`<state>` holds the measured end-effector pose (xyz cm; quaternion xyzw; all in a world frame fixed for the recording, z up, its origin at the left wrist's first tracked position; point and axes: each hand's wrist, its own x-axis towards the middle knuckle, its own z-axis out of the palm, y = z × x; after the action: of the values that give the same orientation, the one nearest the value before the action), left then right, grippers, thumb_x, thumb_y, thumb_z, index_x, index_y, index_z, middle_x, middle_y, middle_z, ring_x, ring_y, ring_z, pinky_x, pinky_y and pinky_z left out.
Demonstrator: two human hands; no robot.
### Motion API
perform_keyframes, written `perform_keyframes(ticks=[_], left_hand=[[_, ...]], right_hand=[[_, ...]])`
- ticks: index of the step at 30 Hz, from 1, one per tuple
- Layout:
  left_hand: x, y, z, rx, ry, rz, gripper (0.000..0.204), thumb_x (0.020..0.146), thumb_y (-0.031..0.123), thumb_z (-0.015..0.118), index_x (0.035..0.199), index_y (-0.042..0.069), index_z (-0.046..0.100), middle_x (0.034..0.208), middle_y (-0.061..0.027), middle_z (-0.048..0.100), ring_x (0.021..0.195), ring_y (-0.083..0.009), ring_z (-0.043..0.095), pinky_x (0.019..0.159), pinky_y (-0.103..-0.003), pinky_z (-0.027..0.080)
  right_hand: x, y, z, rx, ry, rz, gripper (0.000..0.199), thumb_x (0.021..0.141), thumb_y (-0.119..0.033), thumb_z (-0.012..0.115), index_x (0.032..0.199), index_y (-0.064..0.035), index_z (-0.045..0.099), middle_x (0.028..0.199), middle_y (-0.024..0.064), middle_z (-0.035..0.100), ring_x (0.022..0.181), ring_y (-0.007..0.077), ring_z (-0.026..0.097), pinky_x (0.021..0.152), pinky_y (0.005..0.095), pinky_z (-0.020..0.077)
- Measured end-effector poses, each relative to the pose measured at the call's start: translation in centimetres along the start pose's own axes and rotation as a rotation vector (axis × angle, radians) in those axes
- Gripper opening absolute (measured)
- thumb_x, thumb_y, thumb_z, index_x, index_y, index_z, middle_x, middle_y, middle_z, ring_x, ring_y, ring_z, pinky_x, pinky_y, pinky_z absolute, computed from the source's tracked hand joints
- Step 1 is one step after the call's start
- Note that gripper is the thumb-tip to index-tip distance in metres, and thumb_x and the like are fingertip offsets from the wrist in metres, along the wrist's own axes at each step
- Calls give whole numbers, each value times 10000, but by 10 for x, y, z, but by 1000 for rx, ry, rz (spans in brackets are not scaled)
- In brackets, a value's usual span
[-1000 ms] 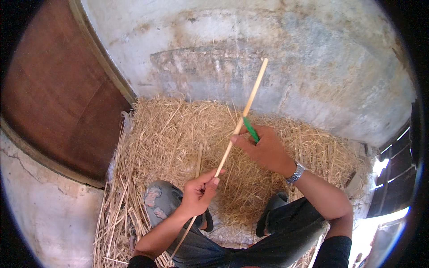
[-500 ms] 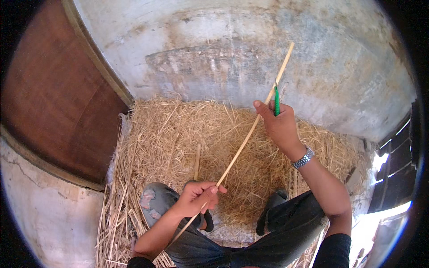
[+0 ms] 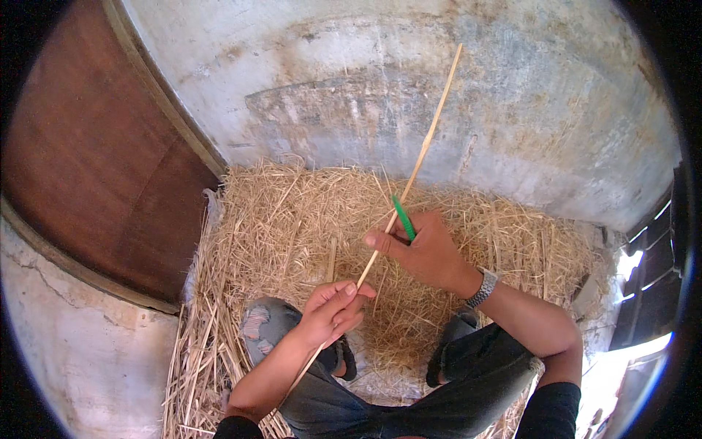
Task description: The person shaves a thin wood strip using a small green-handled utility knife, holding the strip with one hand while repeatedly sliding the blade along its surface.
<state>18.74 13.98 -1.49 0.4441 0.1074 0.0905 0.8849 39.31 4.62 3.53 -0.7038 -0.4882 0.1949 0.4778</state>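
Observation:
A long, thin, pale yellow stalk [image 3: 425, 146] slants from beside my left forearm up to the far right, its far end in front of the wall. My left hand [image 3: 325, 314] is closed around its lower part, thumb and fingers pinching it. Farther up, my right hand [image 3: 431, 254] grips a small green-handled knife [image 3: 404, 218], thumb reaching to the stalk. The knife lies close against the stalk; its blade is hard to make out here. A slight knot shows on the stalk above the knife.
Loose straw [image 3: 292, 212] covers the floor around my feet, with longer stalks [image 3: 194, 366] heaped at the left. A stained wall [image 3: 365, 95] rises ahead, and a brown door panel [image 3: 95, 154] stands left. My bent knees [image 3: 270, 329] flank the work.
My right hand with the knife has come down the stalk, nearer my left hand. The stalk's far end has shifted slightly left and up. My left hand keeps its grip.

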Motion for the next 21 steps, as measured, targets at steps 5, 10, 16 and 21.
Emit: perform_keyframes(ticks=[5, 10, 16, 21], left_hand=[[-1, -6, -3, 16, 2, 50, 332, 1039, 248, 446, 1136, -37, 585, 536, 34, 384, 381, -58, 316, 399, -219, 253], [-9, -5, -12, 122, -99, -4, 354, 1034, 248, 457, 1176, -58, 566, 538, 9, 425, 390, -65, 368, 411, -222, 280], [-12, -4, -19, 258, -130, -80, 366, 1030, 231, 463, 1171, -89, 570, 543, -5, 467, 402, -74, 411, 411, -236, 304], [-13, -5, -19, 249, -176, -100, 369, 1030, 206, 463, 1184, -108, 579, 528, -7, 475, 404, -84, 442, 415, -235, 321]], right_hand=[[0, -14, -2, -2, 12, 35, 558, 870, -482, 688, 634, 2, 544, 494, 48, 393, 496, 128, 387, 461, 368, 343], [29, 19, -34, 142, 300, 65, 499, 917, -440, 663, 653, -28, 563, 505, -6, 422, 483, 92, 360, 437, 320, 311], [37, 33, -79, 410, 378, 92, 396, 947, -404, 637, 746, -65, 596, 499, -58, 374, 416, 48, 313, 405, 243, 243], [36, 38, -93, 564, 389, 65, 398, 962, -416, 608, 784, -61, 591, 504, -57, 361, 407, 46, 292, 398, 232, 220]])
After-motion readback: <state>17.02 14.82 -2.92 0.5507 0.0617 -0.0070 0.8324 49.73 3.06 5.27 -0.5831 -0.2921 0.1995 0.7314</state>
